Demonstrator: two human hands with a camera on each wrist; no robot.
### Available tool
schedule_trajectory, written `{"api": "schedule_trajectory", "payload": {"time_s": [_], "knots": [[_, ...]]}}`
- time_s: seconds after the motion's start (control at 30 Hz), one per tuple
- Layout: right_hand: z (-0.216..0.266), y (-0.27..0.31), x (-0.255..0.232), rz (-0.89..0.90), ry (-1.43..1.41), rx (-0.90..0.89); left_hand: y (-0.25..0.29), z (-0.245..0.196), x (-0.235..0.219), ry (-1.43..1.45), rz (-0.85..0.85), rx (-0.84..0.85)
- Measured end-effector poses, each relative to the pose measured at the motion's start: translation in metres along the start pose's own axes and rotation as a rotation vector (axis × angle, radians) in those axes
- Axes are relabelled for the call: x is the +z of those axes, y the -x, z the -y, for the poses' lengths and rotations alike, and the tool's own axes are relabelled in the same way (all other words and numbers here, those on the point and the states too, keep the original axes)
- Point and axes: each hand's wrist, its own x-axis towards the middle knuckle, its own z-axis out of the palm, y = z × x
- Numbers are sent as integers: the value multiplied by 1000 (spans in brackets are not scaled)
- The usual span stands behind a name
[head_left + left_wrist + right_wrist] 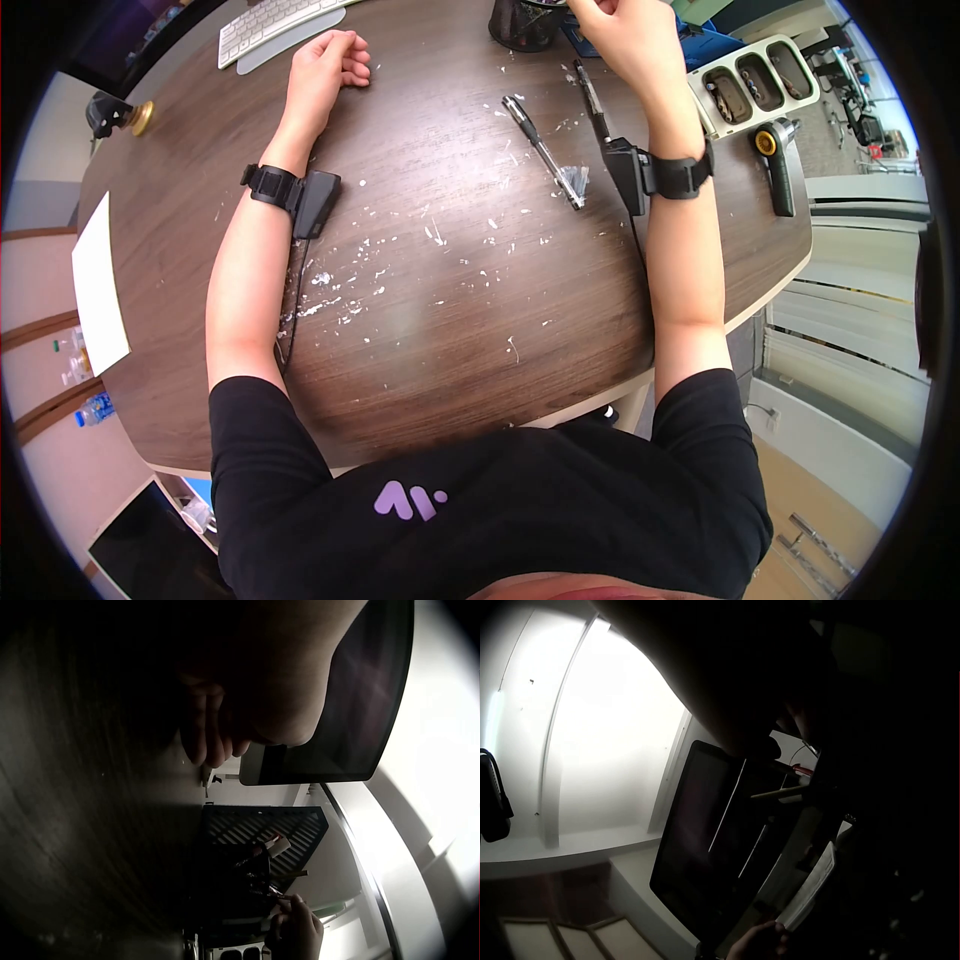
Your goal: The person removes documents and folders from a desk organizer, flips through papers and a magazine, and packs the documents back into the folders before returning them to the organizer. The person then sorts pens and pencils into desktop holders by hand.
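My left hand [325, 75] rests on the table near the keyboard, fingers loosely curled and holding nothing. At the top edge of the head view my right hand [635, 40] reaches to the black mesh pen cup [525, 28], its fingertips partly cut off. From the left wrist view, the right hand [296, 930] pinches a thin pen-like item [279, 894] at the cup's mouth; its kind is too dark to tell. Two pens lie on the table: one dark-gripped pen [540, 150] with a clear end, and another black pen [590, 95] near the right wrist.
A white keyboard [270, 25] lies at the back left. At right stand a cream tray with three compartments [740, 120] and a black tool with a yellow ring [778, 165]. White scraps [435, 232] litter the tabletop; a white sheet [100, 290] overlaps the left edge.
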Motion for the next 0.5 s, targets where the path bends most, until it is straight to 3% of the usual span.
{"api": "schedule_trajectory", "payload": {"time_s": [0.07,0.1,0.13,0.2,0.3,0.33,0.4,0.5], "knots": [[-6,-4,-3,295,-106,-143,1,0,0,4,8,2],[0,4,-5,469,-42,-118,1,0,0,4,8,3],[8,10,-7,715,49,23,1,1,0,1,0,-3],[16,20,7,998,244,75,0,0,1,-5,0,-6],[26,35,34,1000,243,48,0,-1,1,7,-14,-16],[29,37,35,987,259,-38,0,-1,1,12,-11,-12],[34,38,32,962,127,-79,0,-1,0,16,-11,-9],[33,24,1,886,-448,-45,0,0,1,25,-14,-5]]}}
